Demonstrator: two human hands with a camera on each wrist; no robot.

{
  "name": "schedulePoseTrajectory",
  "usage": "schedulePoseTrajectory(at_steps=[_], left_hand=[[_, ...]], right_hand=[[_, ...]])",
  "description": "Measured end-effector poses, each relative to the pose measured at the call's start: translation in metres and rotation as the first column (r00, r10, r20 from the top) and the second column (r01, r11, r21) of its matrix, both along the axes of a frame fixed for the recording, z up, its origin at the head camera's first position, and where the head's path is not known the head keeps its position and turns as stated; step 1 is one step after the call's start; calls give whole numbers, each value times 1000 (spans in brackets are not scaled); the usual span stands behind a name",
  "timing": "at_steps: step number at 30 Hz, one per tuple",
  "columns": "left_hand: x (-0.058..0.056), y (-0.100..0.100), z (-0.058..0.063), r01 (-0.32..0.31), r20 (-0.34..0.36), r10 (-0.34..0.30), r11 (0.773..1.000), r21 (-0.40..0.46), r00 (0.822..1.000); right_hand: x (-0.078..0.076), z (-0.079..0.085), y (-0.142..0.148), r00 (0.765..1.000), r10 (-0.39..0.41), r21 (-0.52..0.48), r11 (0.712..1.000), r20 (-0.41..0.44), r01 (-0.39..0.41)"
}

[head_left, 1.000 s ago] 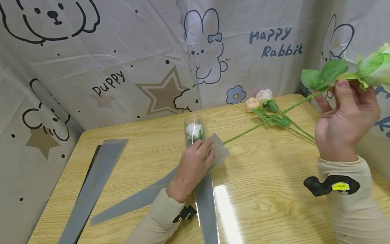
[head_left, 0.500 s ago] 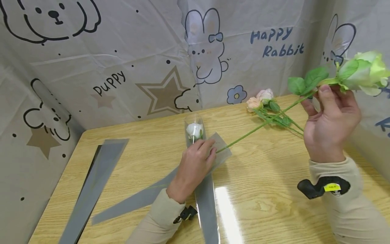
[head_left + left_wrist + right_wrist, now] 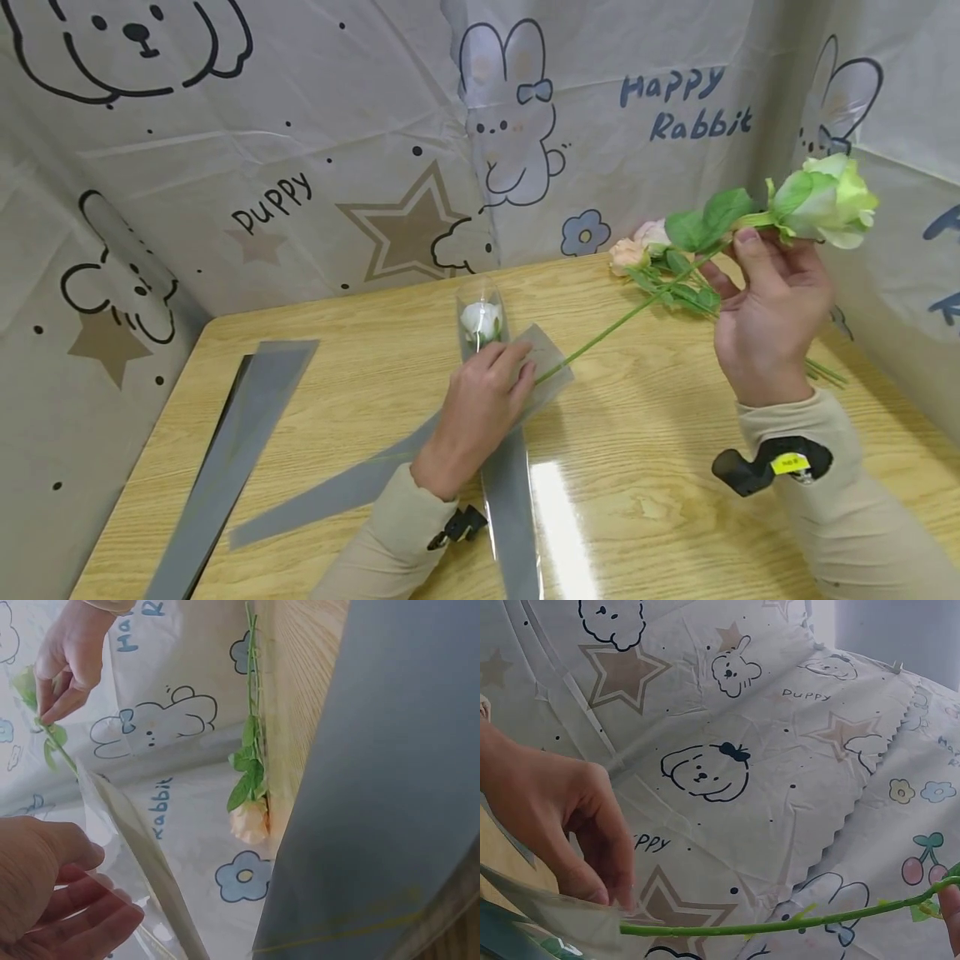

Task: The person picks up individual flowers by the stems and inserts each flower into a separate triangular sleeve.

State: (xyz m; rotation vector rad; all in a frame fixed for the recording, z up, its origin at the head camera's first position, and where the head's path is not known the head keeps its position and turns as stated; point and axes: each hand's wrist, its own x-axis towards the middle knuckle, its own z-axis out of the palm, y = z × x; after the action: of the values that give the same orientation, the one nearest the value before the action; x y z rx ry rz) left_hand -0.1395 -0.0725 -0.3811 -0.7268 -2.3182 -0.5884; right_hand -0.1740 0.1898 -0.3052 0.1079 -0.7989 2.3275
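My right hand [image 3: 780, 308] pinches an artificial green-white rose [image 3: 825, 200] by its stem just under the bloom, above the table's right side. The green stem [image 3: 780, 924] slopes down leftward, its lower end inside the mouth of a grey flower sleeve [image 3: 322, 504]. At that mouth my left hand [image 3: 476, 408] holds the clear film between thumb and fingers; the left wrist view shows the film [image 3: 124, 825] standing away from the grey back. Beneath the left hand lies another sleeve [image 3: 510, 517] with a white rose [image 3: 480, 323] in it. The stem's tip is hard to see.
More grey sleeves [image 3: 232, 467] lie stacked at the table's left. Peach and pink roses [image 3: 628, 257] lie near the back edge, behind the held stem, their stems passing behind my right hand. A printed cloth [image 3: 375, 108] hangs around the wooden table [image 3: 637, 517].
My right hand has moved left and slightly down with the green-white rose, and its stem has slid further into the sleeve. My left hand stays in place.
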Motion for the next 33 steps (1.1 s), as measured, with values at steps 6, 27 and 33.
schedulePoseTrajectory(at_steps=[6, 27, 33], left_hand=[[1, 0, 1, 3, -8, -3, 1000, 3, 1000], [4, 0, 5, 17, -54, -18, 1000, -14, 998], [4, 0, 5, 14, -59, -15, 1000, -14, 998]], right_hand=[[-1, -7, -6, 999, 40, 24, 999, 14, -40], [-3, -23, -17, 988, 112, 101, 987, 102, -122], [-2, -30, -25, 975, 146, 120, 979, 165, -167]])
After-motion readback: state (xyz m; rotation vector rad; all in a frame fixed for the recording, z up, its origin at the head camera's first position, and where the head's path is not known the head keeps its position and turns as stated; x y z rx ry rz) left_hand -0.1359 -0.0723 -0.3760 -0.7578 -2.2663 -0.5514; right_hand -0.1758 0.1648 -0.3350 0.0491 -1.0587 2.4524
